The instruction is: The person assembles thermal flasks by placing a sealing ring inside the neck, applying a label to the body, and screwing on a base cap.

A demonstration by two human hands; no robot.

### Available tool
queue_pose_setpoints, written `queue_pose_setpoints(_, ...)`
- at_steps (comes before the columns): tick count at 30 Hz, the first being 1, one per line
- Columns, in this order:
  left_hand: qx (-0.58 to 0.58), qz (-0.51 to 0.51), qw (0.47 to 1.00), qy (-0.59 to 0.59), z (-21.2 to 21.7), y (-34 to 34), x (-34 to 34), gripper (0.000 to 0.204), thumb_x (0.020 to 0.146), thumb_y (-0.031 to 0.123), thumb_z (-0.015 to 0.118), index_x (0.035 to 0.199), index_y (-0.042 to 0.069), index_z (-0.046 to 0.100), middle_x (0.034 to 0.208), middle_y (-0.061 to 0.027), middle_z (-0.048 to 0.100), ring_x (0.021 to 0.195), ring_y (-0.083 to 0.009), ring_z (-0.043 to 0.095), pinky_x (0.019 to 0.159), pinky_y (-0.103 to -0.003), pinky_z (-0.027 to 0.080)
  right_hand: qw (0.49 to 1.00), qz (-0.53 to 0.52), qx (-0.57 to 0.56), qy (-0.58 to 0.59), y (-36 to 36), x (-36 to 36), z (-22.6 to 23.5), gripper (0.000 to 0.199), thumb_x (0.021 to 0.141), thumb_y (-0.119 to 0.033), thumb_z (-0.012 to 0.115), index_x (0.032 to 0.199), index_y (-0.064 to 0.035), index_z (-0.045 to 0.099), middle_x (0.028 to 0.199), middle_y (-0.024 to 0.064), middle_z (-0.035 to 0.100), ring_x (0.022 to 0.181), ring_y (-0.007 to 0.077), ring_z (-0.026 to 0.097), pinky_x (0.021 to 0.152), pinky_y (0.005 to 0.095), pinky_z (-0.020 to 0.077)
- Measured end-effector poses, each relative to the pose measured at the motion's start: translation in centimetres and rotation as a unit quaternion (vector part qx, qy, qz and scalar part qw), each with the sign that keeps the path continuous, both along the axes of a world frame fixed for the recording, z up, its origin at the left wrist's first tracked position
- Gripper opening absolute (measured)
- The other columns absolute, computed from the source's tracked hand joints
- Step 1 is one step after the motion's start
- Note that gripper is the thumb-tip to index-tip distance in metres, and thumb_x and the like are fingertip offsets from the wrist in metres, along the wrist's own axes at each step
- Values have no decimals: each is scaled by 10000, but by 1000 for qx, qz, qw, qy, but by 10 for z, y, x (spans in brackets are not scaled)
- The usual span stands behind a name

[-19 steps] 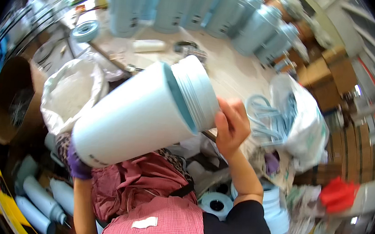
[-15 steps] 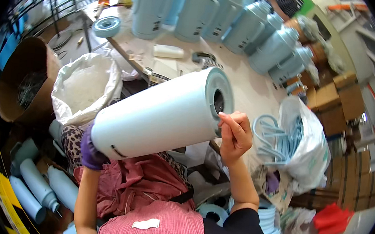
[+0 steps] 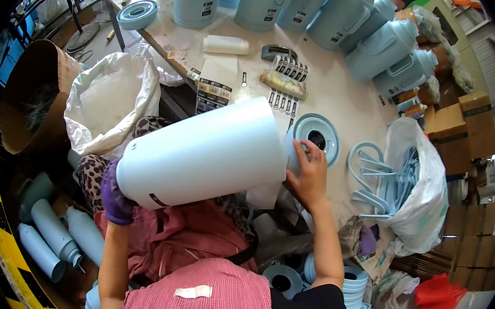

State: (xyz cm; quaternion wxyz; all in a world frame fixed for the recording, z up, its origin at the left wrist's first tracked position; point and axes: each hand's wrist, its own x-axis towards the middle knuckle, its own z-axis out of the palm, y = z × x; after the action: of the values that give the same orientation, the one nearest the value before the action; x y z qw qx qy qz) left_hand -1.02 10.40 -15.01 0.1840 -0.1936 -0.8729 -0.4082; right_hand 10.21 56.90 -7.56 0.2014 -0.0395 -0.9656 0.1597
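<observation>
A light blue thermos flask body (image 3: 206, 150) lies tilted across my lap, its wide end toward the right. My left hand (image 3: 115, 195), in a purple glove, is closed round its narrower end. At the wide end my bare right hand (image 3: 310, 175) grips a round light blue base piece (image 3: 334, 146) by its near edge. This base has a raised rim and a dark centre, and it stands apart from the body, turned toward the right. Part of my right fingers is hidden behind it.
Finished-looking blue thermoses (image 3: 261, 7) line the table's far side. On the table lie a label sheet (image 3: 213, 91), a black stapler-like tool (image 3: 279, 53) and a blue ring (image 3: 137, 14). A bag of handles (image 3: 419, 195) sits right, a white sack (image 3: 109, 105) left. Stacked bases (image 3: 356, 296) stand below right.
My right hand has drawn the base piece off the body's wide end, outward to the right. My left hand still holds the body. My view has tilted slightly toward the table.
</observation>
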Motion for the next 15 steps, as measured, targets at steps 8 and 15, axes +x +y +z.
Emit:
queue_pose_setpoints(8,23,29,997,-70,0,-55,18,387,1020,208,504,1323,-24,567,1257,-158,638,1149,-288,622,1001,-375,476,990,-15,134,47,28,10,-11,564,850,-307,782,1339,-72,629,1285,143,566,1115,336,564,970,450,455)
queue_pose_setpoints(15,55,-28,993,-102,-9,-30,32,354,972,124,537,1293,-19,581,1195,-170,656,1093,-296,641,944,-360,503,937,40,-97,333,-43,15,28,721,966,-606,570,1220,64,647,1216,163,572,1059,288,566,908,426,487)
